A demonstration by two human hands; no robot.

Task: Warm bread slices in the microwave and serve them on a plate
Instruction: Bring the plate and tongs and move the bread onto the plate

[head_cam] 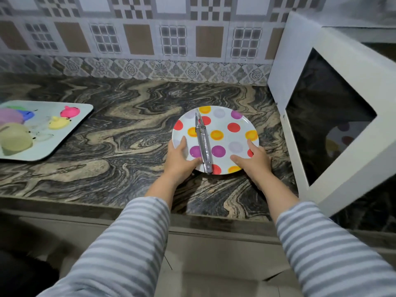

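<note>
Plate, dotted, lies on the table just left of the open microwave door, steel tongs across it. Left hand and right hand clasp its near rim, fingers spread loosely over the edge. Bare table lies left, toward a tray

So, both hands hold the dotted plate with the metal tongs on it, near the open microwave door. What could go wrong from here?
1. The metal tongs lie loose across the dotted plate; if the left hand and right hand tilt it, they may slide off.
2. The open microwave door stands just right of the plate and could be bumped.
3. The tongs might go into the microwave by mistake.
</note>
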